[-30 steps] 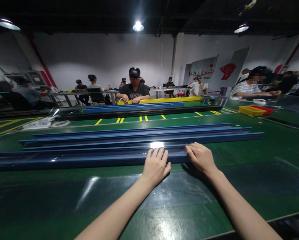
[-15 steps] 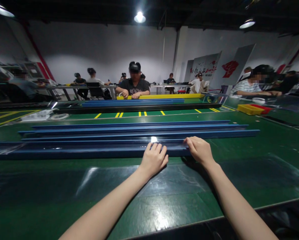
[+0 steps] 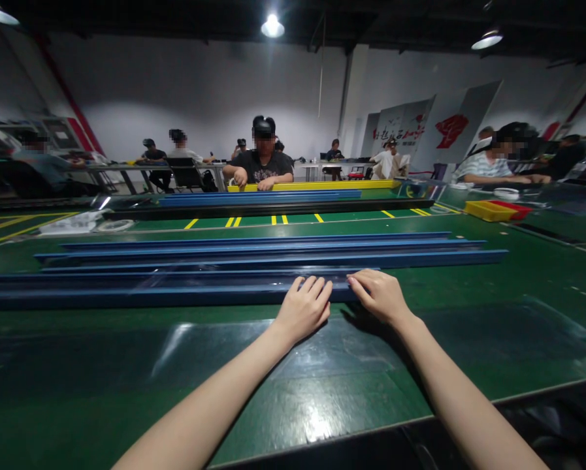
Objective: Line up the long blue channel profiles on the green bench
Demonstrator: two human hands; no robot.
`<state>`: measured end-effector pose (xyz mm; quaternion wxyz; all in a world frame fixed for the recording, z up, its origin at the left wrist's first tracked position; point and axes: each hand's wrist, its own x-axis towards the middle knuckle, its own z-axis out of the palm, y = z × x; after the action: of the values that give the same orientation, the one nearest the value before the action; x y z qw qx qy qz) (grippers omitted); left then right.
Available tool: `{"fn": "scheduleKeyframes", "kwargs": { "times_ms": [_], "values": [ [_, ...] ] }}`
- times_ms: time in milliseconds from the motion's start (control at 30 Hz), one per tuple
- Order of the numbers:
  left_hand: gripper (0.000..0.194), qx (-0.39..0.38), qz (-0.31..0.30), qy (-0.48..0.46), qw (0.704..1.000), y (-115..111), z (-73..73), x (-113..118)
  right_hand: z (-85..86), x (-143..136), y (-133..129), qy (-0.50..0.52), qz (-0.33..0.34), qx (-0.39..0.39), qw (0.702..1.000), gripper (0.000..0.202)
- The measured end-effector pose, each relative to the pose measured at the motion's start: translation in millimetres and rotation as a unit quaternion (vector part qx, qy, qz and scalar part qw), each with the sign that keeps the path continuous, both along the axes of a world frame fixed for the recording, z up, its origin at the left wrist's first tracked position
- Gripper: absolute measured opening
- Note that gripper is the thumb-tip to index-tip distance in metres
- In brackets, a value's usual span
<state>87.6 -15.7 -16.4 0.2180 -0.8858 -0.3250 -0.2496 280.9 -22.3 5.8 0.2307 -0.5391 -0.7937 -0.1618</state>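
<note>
A long blue channel strip (image 3: 126, 295) lies across the green table, nearest to me, with clear film glinting inside it. On its front edge rests my left hand (image 3: 305, 305), fingers bent and slightly apart over the channel. My right hand (image 3: 377, 292) is at the channel's right end, thumb and fingers pinched together; what is between them is too small to tell. Beyond lie several more blue strips (image 3: 395, 258). A clear sheet (image 3: 199, 352) is spread on the table in front of the channel.
Farther back are a black strip (image 3: 273, 210), a yellow strip (image 3: 341, 186) and a seated person (image 3: 264, 163) touching it. At the right sit a yellow tray (image 3: 488, 211) and another person (image 3: 493, 163). White items (image 3: 72, 223) lie at the left.
My right hand has moved left along the channel, closer to my left hand. The glints on the film inside the channel have shifted. My left hand has stayed nearly in place.
</note>
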Motion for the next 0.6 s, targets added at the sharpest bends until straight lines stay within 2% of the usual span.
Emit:
{"fn": "scheduleKeyframes", "kwargs": {
  "times_ms": [100, 200, 333, 467, 600],
  "values": [
    [0.031, -0.009, 0.003, 0.005, 1.000, 0, 0.2, 0, 0.3, 6, 2, 0.037, -0.038, 0.028, 0.998, 0.044],
    [0.030, -0.004, 0.011, -0.002, 1.000, -1, 0.0, 0, -1.1, 14, 5, 0.063, -0.107, 0.061, 0.990, 0.047],
    [0.025, -0.007, 0.058, -0.024, 0.998, -1, 0.3, 1, -3.7, 20, 8, 0.051, -0.170, 0.074, 0.981, 0.049],
    [0.024, -0.017, 0.091, -0.037, 0.995, -1, 1.0, 1, -4.8, 18, 8, 0.027, -0.183, 0.073, 0.980, 0.051],
    [0.029, -0.001, 0.066, -0.031, 0.997, -1, 1.0, 0, -4.3, 10, 5, -0.005, -0.152, 0.059, 0.987, 0.051]
  ]
}}
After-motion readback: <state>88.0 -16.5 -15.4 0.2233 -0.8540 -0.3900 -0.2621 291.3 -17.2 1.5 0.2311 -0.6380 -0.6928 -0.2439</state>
